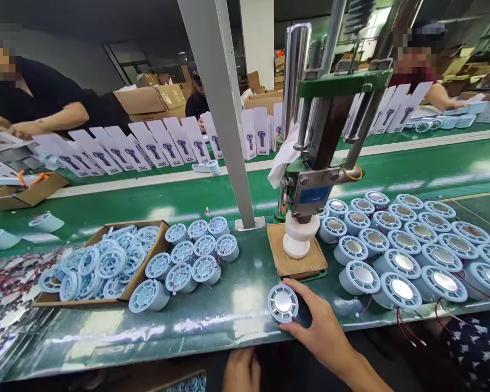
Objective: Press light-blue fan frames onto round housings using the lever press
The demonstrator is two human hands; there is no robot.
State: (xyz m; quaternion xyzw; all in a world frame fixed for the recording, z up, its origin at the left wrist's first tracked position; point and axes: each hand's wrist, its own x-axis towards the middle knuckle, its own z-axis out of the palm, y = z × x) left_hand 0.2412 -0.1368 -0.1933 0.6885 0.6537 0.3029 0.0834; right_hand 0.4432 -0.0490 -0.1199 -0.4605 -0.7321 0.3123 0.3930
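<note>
Blue press label (314, 195) unreadable; right hand (319, 322) pinches round part (283, 302), fingers half-open, near bench (228, 326) edge; left hand (242, 371), grip unclear.

Through my camera I see one round, pale blue casing (283, 303) with a shiny silver disc in its centre and short spokes reaching out to its rim. Its face is turned up towards me. I have it pinched by the edge in my right hand (326, 329), over the front part of the green table (212, 326), nearer me than the brown pad (275, 245).
</note>
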